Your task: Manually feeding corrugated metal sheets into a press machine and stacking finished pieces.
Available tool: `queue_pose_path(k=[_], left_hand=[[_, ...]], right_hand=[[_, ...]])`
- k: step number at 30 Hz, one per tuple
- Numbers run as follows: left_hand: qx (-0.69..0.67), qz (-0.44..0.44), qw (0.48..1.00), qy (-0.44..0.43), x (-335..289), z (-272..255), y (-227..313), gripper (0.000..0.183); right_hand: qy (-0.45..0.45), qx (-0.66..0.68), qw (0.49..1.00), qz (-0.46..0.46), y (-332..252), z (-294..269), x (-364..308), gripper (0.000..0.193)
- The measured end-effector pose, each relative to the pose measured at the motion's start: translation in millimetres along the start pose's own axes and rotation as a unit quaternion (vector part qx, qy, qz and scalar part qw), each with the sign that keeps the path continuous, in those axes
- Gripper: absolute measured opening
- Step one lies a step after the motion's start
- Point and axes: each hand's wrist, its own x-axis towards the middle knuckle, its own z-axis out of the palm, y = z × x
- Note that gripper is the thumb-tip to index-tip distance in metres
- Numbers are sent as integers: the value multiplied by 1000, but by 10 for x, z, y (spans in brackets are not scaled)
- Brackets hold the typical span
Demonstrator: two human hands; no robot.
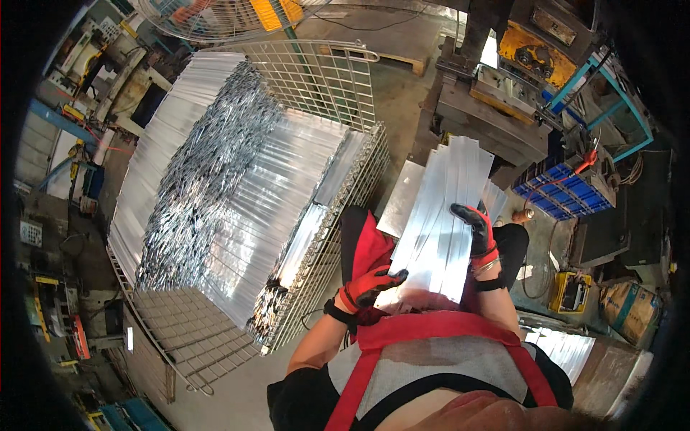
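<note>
A loose stack of long, flat, shiny metal strips (438, 215) lies lengthwise before my lap, slightly fanned at its far end. My left hand (370, 286), in a red and black glove, grips the near left corner of the strips. Farther up, my right hand (477, 233), gloved alike, is closed on their right edge with the thumb on top. Beneath the far left side of the stack shows a flat pale plate (402, 197). A wire mesh cage (366, 172) to my left is filled with many similar strips (251, 208) in packed rows.
A heavy machine (496, 108) with a yellow part stands ahead to the right. Beside it are a blue crate (564, 190) and a blue frame (625, 108). At lower right sits a yellow bin (571, 292). A large fan (223, 18) is beyond the cage.
</note>
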Motion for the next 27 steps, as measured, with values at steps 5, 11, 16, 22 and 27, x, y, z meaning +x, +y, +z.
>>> queue_pose_path(k=[5, 11, 16, 22, 27], left_hand=[[-80, -96, 989, 77, 106, 85, 15, 29], [-132, -143, 973, 125, 117, 273, 303, 32], [-207, -189, 958, 54, 9, 148, 298, 35], [-190, -244, 949, -63, 171, 182, 414, 39], [-107, -198, 963, -146, 234, 211, 261, 46]], right_hand=[[-29, 242, 951, 188, 3, -39, -33, 46], [79, 429, 898, 66, -13, -142, -171, 37], [83, 229, 968, 56, -1, -718, 202, 42], [-24, 112, 993, 36, -365, -800, 643, 46], [-55, 155, 985, 60, -395, -678, 636, 40]])
